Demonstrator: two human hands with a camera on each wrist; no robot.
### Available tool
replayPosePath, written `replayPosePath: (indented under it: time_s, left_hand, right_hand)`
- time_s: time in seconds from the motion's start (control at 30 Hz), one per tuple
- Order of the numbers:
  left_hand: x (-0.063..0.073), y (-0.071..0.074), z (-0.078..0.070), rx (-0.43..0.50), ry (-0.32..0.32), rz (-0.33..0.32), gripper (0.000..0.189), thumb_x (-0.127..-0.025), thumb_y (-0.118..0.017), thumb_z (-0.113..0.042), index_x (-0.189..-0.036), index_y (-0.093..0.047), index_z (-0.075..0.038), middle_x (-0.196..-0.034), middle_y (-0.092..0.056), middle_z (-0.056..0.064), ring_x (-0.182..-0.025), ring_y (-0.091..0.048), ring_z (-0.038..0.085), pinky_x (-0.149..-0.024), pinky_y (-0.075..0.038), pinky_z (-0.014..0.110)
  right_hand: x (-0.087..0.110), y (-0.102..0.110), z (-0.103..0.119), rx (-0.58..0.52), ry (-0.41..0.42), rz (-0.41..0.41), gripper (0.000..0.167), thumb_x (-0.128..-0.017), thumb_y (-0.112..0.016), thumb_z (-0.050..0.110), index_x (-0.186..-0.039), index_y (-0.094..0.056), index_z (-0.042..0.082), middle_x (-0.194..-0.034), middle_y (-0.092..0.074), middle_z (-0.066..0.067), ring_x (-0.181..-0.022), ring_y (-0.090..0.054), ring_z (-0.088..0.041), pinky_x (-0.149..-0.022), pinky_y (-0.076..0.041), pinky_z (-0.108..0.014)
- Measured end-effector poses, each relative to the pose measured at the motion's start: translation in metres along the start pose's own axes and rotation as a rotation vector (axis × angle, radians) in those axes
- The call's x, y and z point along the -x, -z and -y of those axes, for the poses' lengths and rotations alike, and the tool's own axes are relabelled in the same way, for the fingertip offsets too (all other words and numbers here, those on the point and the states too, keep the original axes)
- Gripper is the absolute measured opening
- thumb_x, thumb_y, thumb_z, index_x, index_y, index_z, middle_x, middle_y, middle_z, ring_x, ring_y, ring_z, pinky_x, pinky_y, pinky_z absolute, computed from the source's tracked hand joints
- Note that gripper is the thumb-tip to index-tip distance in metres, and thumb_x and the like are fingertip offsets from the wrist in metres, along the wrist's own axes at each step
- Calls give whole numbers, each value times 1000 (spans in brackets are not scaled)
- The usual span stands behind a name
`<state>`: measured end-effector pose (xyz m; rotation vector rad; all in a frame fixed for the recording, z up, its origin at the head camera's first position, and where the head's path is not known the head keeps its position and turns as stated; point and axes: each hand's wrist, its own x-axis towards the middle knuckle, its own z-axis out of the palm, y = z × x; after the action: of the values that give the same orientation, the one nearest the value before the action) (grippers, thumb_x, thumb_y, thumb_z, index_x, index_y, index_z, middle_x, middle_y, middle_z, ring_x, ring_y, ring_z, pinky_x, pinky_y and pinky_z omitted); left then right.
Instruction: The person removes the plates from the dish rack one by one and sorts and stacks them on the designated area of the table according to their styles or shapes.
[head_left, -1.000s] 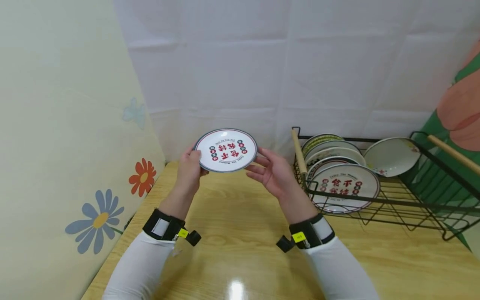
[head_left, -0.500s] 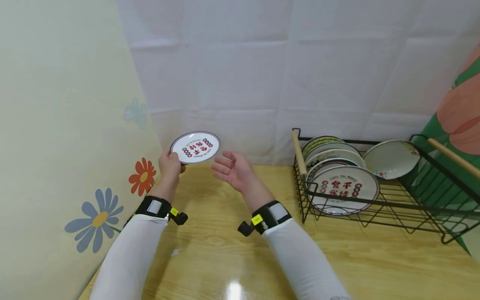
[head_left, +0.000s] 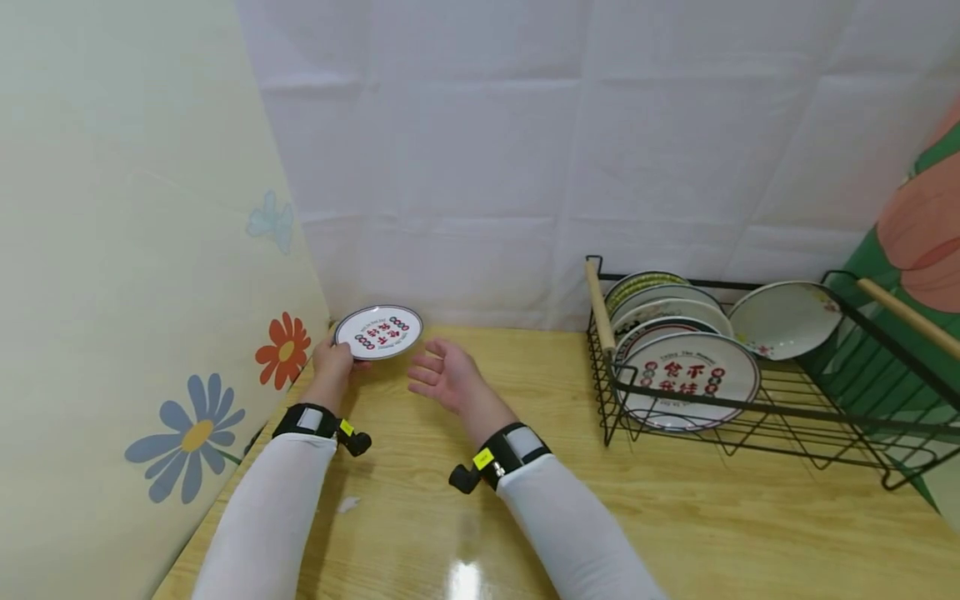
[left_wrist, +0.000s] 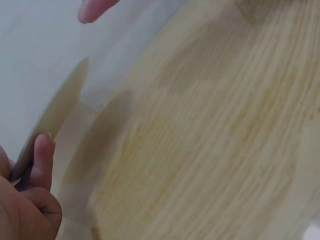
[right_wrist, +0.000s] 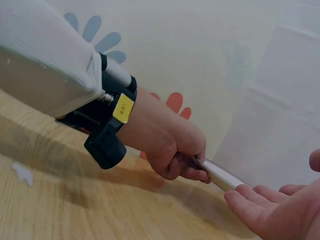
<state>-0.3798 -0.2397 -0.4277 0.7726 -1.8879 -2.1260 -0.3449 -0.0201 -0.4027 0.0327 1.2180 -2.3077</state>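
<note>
- Wood-grain table (head_left: 420, 467), glossy enough to throw back a bright spot near its front edge, meets a creased white cloth (head_left: 465, 167) behind and a painted wall (head_left: 150, 125) along its left edge.
- Held plate (head_left: 378, 332): above the table's far left corner, apart from the surface, its shadow showing below in the left wrist view. It is round, shallow and shiny, probably glazed ceramic, with a dark rim band and red lettering.
- Left hand (head_left: 333, 362): grips the plate's left side, thumb over the rim, fingers underneath.
- Right hand (head_left: 450, 379): holds nothing; its fingers are loosely spread just beside the plate's free side, with a gap in the head view.
- Handling, as a judgement: a one-sided grip lets the far rim dip, so a firm thumb and a level wrist matter; right fingertips under the free side would steady it. Over a hard surface, slow movement and fingers clear of the underside would avoid a knock or a pinch.
- Black wire rack (head_left: 810, 414), with smooth wooden handles (head_left: 599, 304), stands toward the right edge, carrying overlapping leaning plates (head_left: 686, 375) and a flower-patterned dish (head_left: 783, 321).
</note>
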Motion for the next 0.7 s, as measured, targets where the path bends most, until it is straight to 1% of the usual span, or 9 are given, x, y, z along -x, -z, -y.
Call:
replayPosePath:
  time_s: [0.07, 0.17, 0.37, 0.47, 0.7]
  left_hand:
    - [-1, 1, 3, 15, 6, -12, 57, -104, -35, 0, -159, -36, -10, -133, -63, 21, -54, -65, 10, -62, -61, 26]
    - [-2, 3, 6, 17, 21, -16, 57, -103, -35, 2, -159, -36, -7, -134, -63, 22, -55, -66, 12, -60, -62, 27]
    - [-4, 5, 12, 17, 54, 6, 57, -103, -35, 2, -159, -37, -9, -139, -62, 21, -57, -67, 10, -62, -62, 26]
    - [-5, 6, 14, 25, 53, 17, 62, -100, -35, 6, -159, -37, -10, -141, -60, 21, -59, -68, 9, -62, -62, 25]
    - [-8, 6, 16, -11, 72, 8, 59, -101, -35, 6, -158, -38, -9, -139, -63, 20, -60, -69, 10, -65, -63, 27]
  right_hand:
    - [-1, 1, -7, 14, -8, -6, 61, -111, -34, 34, -163, -21, 4, -164, -32, -28, -150, -37, -46, -123, -33, -59]
    - [-2, 2, -15, 31, -19, -17, 62, -111, -33, 34, -163, -21, 3, -163, -33, -30, -149, -38, -47, -121, -35, -59]
    - [-3, 5, -26, 25, -36, -40, 61, -111, -35, 35, -162, -24, 3, -160, -37, -31, -147, -41, -48, -119, -38, -59]
    - [-4, 7, -30, 31, -35, -51, 60, -111, -36, 34, -161, -25, 3, -159, -39, -30, -145, -43, -48, -118, -40, -59]
    - [-8, 11, -39, 43, -32, -59, 60, -110, -37, 31, -161, -26, 2, -158, -40, -32, -143, -45, -50, -116, -43, -59]
